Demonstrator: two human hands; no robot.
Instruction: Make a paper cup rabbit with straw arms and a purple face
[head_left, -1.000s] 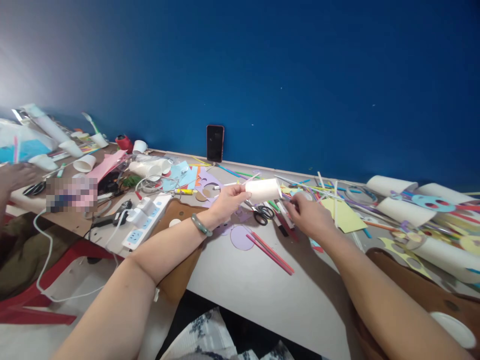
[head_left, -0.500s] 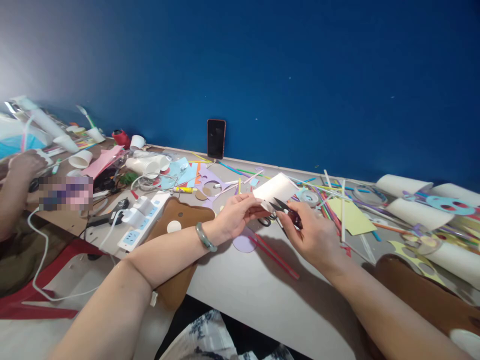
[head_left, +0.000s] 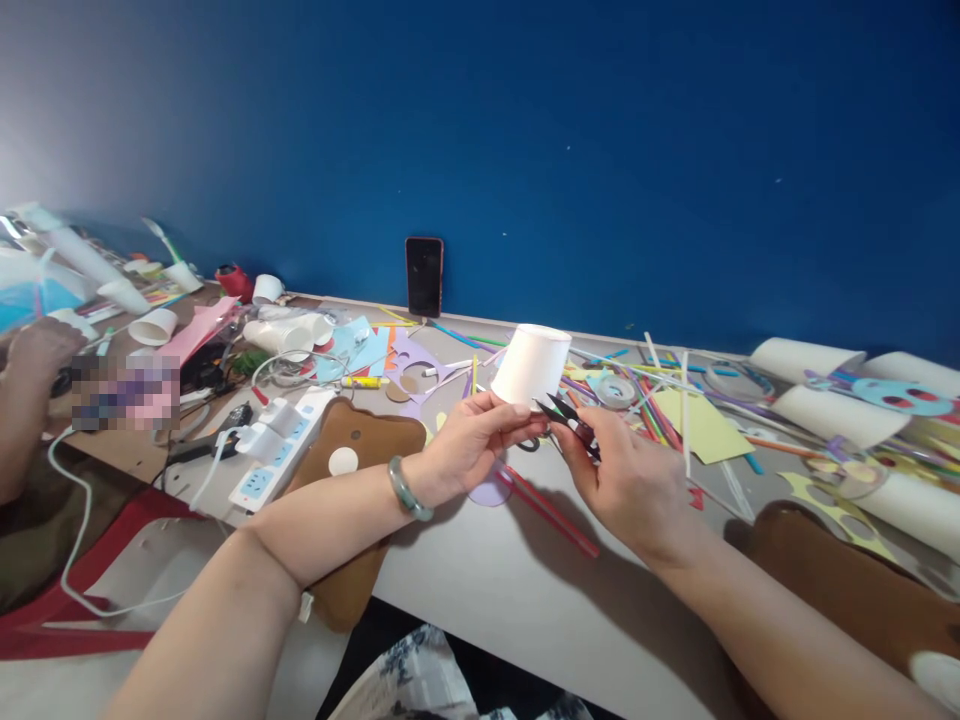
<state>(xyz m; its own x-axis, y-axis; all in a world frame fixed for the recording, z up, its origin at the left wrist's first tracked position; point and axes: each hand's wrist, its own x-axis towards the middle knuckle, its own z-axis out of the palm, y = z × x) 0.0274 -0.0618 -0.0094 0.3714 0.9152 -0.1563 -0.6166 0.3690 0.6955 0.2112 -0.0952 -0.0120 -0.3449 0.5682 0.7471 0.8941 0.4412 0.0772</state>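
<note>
We have tipped the paper cup (head_left: 531, 366) from a slant to nearly base-up; our left hand (head_left: 474, 442) pinches it by the rim above the table (head_left: 487, 570). Our right hand (head_left: 634, 482) grasps dark scissors (head_left: 579, 428), tips parted beside that rim, so we judge it within the blades' reach; contact we cannot tell.

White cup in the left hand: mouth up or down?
Mouth down: the white cup has its narrower end on top, widening down toward the left hand.

Blue wall (head_left: 525, 130) glares pale upper left; soft shadows on tabletop (head_left: 480, 590); edges stretched; left patch pixelated.
</note>
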